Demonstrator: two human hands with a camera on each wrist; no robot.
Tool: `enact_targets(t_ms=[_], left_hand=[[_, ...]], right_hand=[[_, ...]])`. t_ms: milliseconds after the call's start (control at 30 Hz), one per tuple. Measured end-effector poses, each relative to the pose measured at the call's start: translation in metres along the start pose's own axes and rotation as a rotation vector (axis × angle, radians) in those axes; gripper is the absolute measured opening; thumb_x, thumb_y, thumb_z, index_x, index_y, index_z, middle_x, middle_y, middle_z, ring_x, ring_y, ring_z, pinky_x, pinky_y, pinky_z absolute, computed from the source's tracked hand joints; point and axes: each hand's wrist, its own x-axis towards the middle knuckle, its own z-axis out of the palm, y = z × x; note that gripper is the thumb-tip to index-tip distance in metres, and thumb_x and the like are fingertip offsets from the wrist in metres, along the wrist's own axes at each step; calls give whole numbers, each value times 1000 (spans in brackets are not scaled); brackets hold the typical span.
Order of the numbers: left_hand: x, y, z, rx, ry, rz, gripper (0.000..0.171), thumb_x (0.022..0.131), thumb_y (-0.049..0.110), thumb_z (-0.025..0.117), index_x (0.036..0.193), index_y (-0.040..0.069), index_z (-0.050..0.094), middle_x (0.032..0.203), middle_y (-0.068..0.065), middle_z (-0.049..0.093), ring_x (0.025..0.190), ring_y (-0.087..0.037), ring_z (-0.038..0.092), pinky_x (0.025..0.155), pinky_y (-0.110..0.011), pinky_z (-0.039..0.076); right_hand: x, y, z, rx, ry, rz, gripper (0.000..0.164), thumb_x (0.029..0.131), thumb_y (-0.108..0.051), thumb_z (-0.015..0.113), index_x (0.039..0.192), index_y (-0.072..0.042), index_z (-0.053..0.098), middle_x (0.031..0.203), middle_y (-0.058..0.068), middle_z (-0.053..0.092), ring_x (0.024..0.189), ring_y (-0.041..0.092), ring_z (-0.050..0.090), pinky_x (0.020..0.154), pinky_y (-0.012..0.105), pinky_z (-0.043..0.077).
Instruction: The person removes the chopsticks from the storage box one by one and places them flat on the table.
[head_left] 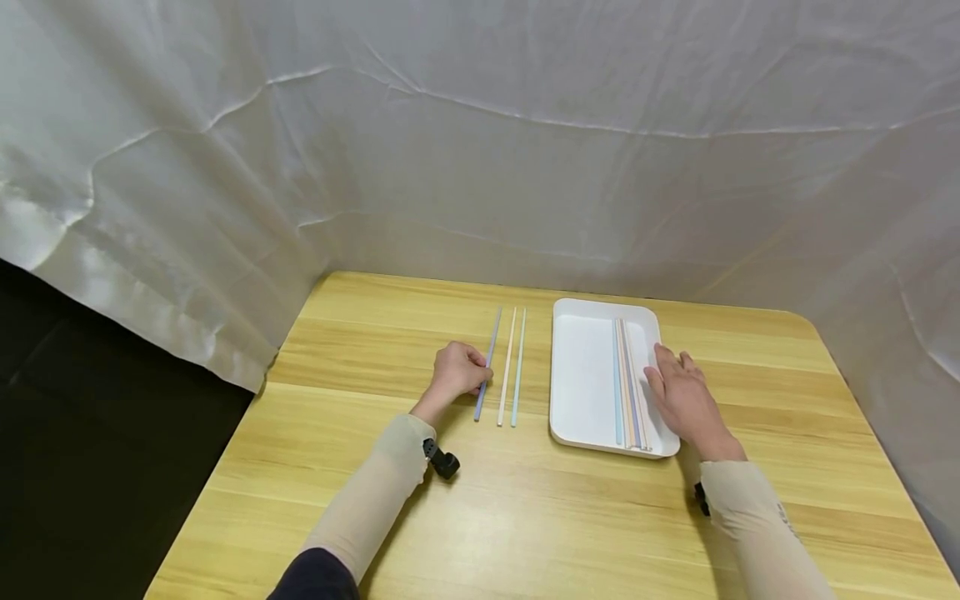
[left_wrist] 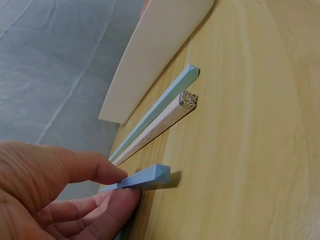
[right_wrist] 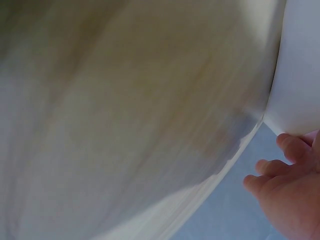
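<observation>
Between thumb and fingers, my left hand (head_left: 457,371) pinches a blue-purple chopstick (head_left: 492,339) near its middle. In the left wrist view this chopstick (left_wrist: 155,175) casts a shadow on the table beside its thick end. Just right of it lie a pale pink chopstick (head_left: 507,367) and a mint-green chopstick (head_left: 519,367), roughly parallel. My right hand (head_left: 686,400) rests at the right rim of a white tray (head_left: 581,375), fingers extended and thumb over the edge. Several pastel chopsticks (head_left: 619,383) lie lengthwise in the tray's right half.
The wooden table (head_left: 525,517) reaches back to a pale hanging curtain (head_left: 480,183). A strap with a small black device (head_left: 442,460) sits on the left wrist. Dark floor (head_left: 90,467) shows past the table's left edge.
</observation>
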Motion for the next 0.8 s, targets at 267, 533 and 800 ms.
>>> enact_targets(t_ms=[267,533,800], left_hand=[[-1,1,-1,23,8,14,5,86,2,78,90,1,76,80,-11,77,54,-19,72,52,-27,63],[-7,22,3,114,49,115,18,95,16,70,104,4,79,53,5,54,43,-6,38,38,-18,29],[-13,58,23,-215,-83,132,27,99,14,70,123,3,74,98,-25,79,80,-43,77,60,-35,65]], right_hand=[[0,0,1,-6,-4,8,70,116,-44,24,165,5,17,169,32,23,154,63,13,128,72,13],[-1,1,2,-4,-4,0,70,116,-43,25,165,6,18,169,31,23,154,63,13,128,72,12],[-1,-2,0,-2,-14,8,70,116,-44,25,165,5,17,170,30,22,154,63,11,129,72,11]])
